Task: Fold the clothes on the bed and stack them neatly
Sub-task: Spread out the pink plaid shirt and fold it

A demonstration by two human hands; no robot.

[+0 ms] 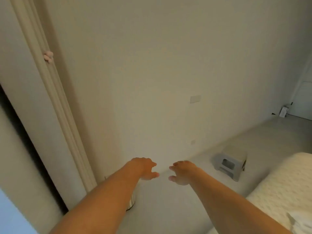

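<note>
Both my arms stretch forward in front of a plain cream wall. My left hand (pixel 145 168) and my right hand (pixel 182 173) hang side by side in the air, a small gap between them, fingers loosely spread and holding nothing. The bed (pixel 276 188), covered in a cream quilted spread, fills the lower right corner. A bit of white fabric (pixel 302 222) lies on it at the right edge, too cut off to identify. No other clothes are in view.
A grey step stool (pixel 230 163) stands on the pale floor between the wall and the bed. A tied-back cream curtain (pixel 55 105) hangs at the left beside a dark window edge. A door (pixel 303 100) shows far right.
</note>
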